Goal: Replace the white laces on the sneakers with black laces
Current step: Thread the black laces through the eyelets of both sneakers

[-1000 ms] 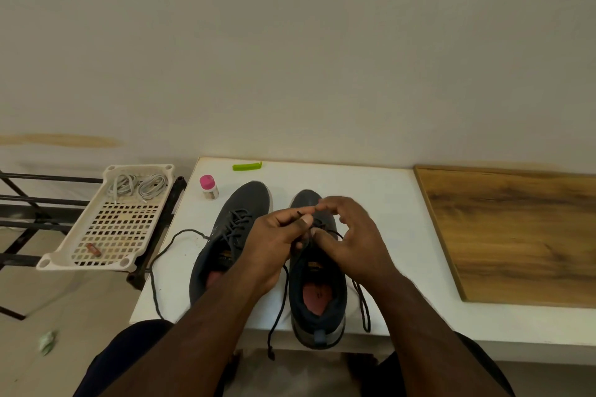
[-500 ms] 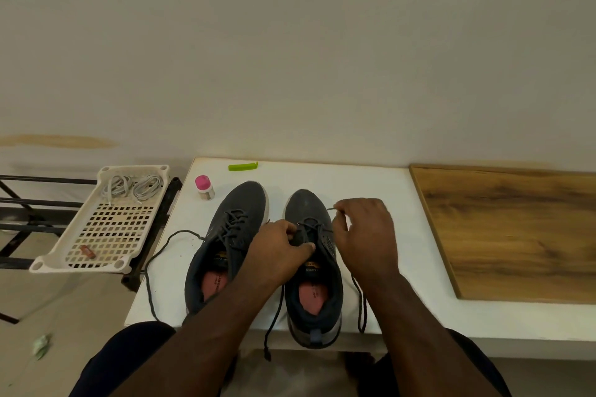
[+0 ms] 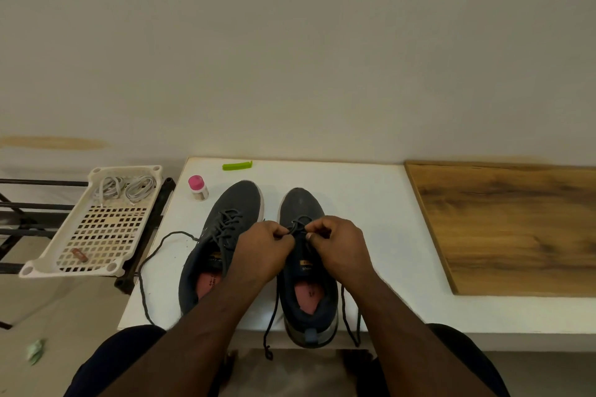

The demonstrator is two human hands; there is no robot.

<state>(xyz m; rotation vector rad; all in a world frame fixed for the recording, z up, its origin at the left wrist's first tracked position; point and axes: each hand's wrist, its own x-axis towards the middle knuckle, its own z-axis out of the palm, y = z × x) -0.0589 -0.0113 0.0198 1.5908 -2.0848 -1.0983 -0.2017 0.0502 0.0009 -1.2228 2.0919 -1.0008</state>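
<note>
2 hands meet over the right sneaker [image 3: 308, 271] at frame centre on the counter [image 3: 380, 203]: left hand [image 3: 263, 250] and right hand [image 3: 338, 246] each pinch the black lace [image 3: 298, 229]. Uneven pulling could leave 1 tail short or drag it out of an eyelet.

Not much to read here. Just below the right hand [image 3: 338, 245], the right sneaker's tongue tag [image 3: 305, 265] carries pale lettering, too small to make out (a brand mark, but illegible). Left of the left hand [image 3: 263, 251], the left sneaker's tongue [image 3: 215, 259] shows similar lettering, and both pink insoles [image 3: 308, 295] bear tiny unreadable print.
</note>
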